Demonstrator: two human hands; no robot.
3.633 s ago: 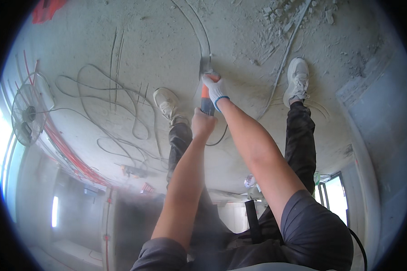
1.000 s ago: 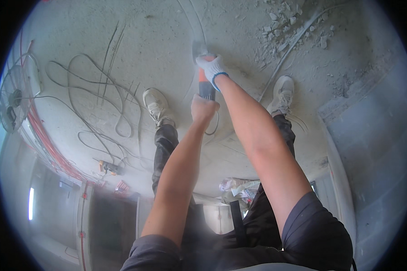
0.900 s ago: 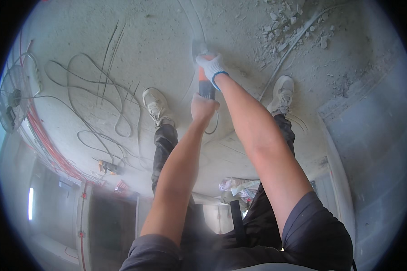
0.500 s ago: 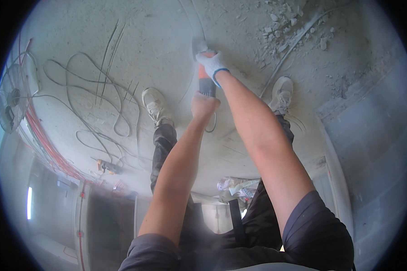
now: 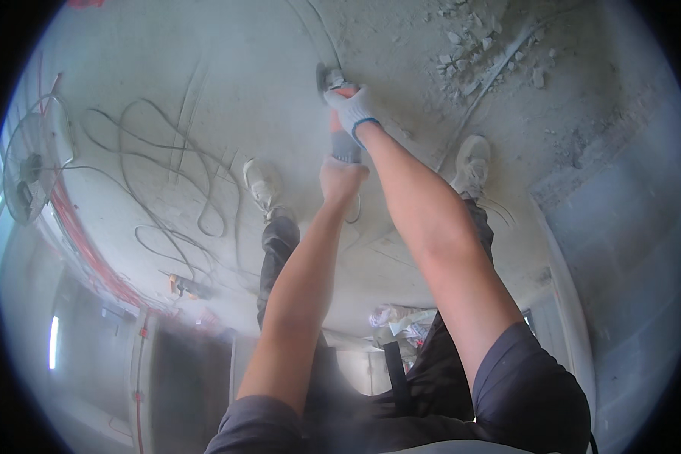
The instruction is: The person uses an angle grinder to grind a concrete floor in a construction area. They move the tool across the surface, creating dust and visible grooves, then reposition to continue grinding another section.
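Note:
Both my hands are closed around an angle grinder (image 5: 345, 145) with an orange and dark grey body. My right hand (image 5: 352, 108), in a white knit glove with a blue cuff, grips its front near the head. My left hand (image 5: 343, 178) wraps the rear end of the body. The disc and its guard (image 5: 324, 78) are down at the concrete floor, where a cut line (image 5: 319, 38) runs away from them. Dust hazes the air, so whether the disc touches the floor is hard to see.
Concrete rubble (image 5: 469, 57) lies at the far right beside a long groove. A looped cable (image 5: 140, 155) spreads over the floor at left, near a standing fan (image 5: 29, 170) and a power tool (image 5: 189, 287). My shoes (image 5: 261, 181) straddle the work. A block wall (image 5: 620, 250) rises at right.
The grinder's head has shifted slightly left, and its guard shows more clearly. Dust has thickened over the floor at left. My grip on the grinder is the same.

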